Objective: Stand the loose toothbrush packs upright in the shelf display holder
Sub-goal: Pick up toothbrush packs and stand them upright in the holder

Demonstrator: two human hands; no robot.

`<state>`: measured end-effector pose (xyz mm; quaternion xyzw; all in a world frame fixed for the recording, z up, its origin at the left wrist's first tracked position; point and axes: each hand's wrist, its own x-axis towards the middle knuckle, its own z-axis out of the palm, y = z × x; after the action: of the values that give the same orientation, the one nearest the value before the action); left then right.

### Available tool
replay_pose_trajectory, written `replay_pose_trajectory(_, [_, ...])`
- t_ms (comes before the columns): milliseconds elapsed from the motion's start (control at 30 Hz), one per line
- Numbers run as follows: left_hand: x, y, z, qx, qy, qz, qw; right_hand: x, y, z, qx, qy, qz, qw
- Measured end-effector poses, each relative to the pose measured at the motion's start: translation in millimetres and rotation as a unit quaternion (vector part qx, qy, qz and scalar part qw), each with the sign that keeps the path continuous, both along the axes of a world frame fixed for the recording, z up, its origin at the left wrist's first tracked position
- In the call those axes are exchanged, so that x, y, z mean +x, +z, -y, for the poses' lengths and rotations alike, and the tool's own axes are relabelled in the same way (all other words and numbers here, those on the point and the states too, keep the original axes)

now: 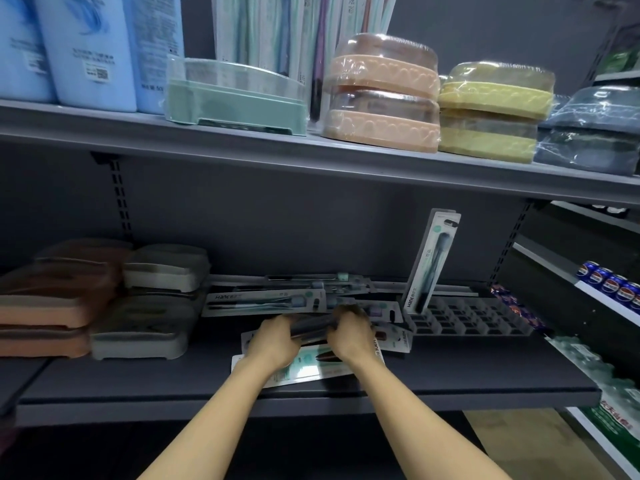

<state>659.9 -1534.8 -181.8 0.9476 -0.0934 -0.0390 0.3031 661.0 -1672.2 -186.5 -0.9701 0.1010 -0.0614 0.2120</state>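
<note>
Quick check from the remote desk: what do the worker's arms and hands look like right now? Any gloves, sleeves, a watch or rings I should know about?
Both forearms are bare up to the bottom edge of the frame: no sleeves show. The left hand and the right hand wear no gloves. No watch, band or bracelet shows at either wrist. The fingers are blurred and partly hidden, so rings cannot be ruled out.

- Toothbrush packs (266,301): glossy clear plastic over printed card.
- Display holder (474,320): grey translucent plastic, smooth.
- Lower shelf (450,375): matt dark grey painted metal.
- Soap boxes (382,95): matt plastic in shiny film wrap.
</note>
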Motion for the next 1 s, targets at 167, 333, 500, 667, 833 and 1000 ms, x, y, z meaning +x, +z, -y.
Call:
replay_pose_trajectory(167, [0, -3, -5, -0.003, -0.002, -0.002, 1.0, 15, 7, -8, -0.019, 0.028, -0.035, 0.999])
replay_pose_trajectory(333, [4, -8, -12, -0.02, -0.005, -0.013, 1.0, 33, 13, -22, 0.004, 0.029, -0.125, 0.992])
replay_pose_trajectory(500, [10, -13, -18, -0.015, 0.005, -0.037, 0.999, 35, 5, -30, -0.013, 0.019, -0.139, 0.99])
replay_pose_trajectory(667, [15, -14, -16, 0.005, 0.0, -0.032, 0.999, 35, -2, -29, -0.018, 0.023, -0.1, 0.995])
replay_pose_trajectory(833, [22, -22, -14, 0.007, 0.005, -0.028, 1.0, 43, -4, -30, -0.041, 0.06, -0.079, 0.994])
replay_pose_trajectory(1000, [34, -20, -11, 0.029, 0.034, -0.013, 0.999, 45, -5, -33, -0.055, 0.053, -0.078, 0.994])
